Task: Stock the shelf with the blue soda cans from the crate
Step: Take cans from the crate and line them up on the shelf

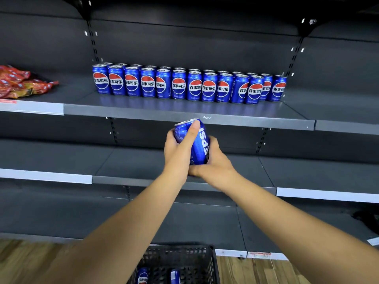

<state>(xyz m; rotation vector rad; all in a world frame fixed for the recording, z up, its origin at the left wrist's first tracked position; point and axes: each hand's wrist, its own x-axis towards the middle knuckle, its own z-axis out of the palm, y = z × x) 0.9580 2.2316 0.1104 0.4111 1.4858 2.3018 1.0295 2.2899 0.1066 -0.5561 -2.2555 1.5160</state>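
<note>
Both hands hold one blue soda can (pixel 198 147) in front of the shelves, just below the front lip of the stocked grey shelf (pixel 184 113). My left hand (pixel 179 149) wraps its left side, thumb lying up the can's face. My right hand (pixel 213 160) cups its bottom and right side. The can is tilted, top leaning left. Two rows of several blue cans (pixel 188 84) stand upright at the back of that shelf. The black mesh crate (pixel 180 263) sits on the floor below, with two cans (pixel 158 276) lying in it.
Red snack packets (pixel 22 83) lie on the same shelf at far left. Bare grey shelves (pixel 127 167) run below the stocked one. Black upright rails with brackets (pixel 93 44) flank the bay. Wood floor (pixel 256 271) shows at the bottom.
</note>
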